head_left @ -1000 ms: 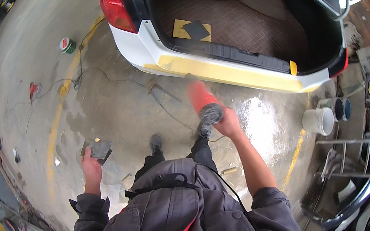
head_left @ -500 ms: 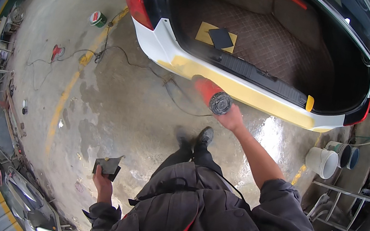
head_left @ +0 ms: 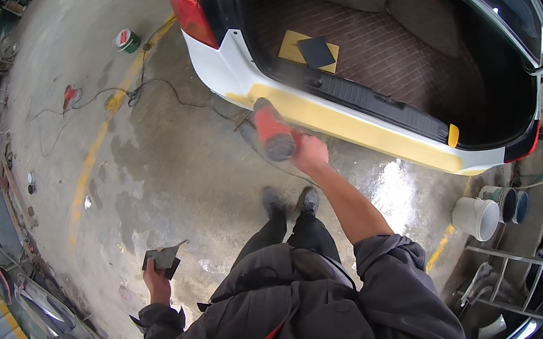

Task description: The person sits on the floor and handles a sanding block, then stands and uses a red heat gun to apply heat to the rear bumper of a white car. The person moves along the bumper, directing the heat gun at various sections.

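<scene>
While the right hand [head_left: 310,152] grips the heat gun [head_left: 271,126] near the bumper [head_left: 364,133], the left hand [head_left: 156,285] pinches grey plates [head_left: 165,256].

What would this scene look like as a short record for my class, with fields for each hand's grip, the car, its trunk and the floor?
Left grip: holds flat grey and black pieces
Right grip: holds a red handheld tool, blurred
Tool contact: cannot tell whether it touches the bumper
Car: white, rear bumper bearing a long yellow patch
Trunk: open; dark square sheet partly over a yellow sheet
Floor, left: green-and-white tin
Floor, right: white bucket
</scene>
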`<state>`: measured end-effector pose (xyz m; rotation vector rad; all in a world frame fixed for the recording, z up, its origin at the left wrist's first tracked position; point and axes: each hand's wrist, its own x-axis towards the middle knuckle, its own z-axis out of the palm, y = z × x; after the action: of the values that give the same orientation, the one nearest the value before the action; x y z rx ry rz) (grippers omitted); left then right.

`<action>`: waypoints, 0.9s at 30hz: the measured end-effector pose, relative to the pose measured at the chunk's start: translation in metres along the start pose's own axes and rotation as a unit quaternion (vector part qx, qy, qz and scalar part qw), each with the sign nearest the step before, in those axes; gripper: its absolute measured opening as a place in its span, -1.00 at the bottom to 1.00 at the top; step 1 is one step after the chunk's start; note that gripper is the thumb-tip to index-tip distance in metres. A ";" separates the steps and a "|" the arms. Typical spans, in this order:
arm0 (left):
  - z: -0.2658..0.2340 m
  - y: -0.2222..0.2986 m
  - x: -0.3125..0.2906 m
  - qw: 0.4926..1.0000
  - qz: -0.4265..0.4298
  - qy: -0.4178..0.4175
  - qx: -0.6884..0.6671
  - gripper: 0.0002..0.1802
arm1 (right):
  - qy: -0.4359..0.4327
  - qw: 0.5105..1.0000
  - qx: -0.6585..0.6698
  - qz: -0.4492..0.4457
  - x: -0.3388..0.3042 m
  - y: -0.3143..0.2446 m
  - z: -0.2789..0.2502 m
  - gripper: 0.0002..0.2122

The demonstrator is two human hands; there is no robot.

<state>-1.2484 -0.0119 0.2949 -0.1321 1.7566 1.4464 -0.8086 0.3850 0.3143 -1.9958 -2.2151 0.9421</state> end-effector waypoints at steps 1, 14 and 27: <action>-0.007 -0.003 0.003 1.000 -0.004 -0.005 0.001 -0.62 | 0.003 1.000 -0.003 -0.006 0.002 0.001 0.002 -0.70; 0.030 -0.021 0.010 0.998 -0.040 -0.054 0.020 -0.62 | -0.007 0.996 -0.053 0.074 -0.023 0.074 -0.021 -0.72; 0.096 -0.061 -0.034 0.996 0.018 -0.080 0.031 -0.58 | 0.068 0.977 0.033 0.199 -0.147 0.250 -0.076 -0.66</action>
<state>-1.1422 0.0358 0.2723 0.0480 1.6778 1.3876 -0.5262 0.2844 0.3219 -2.4409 -1.7251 0.8579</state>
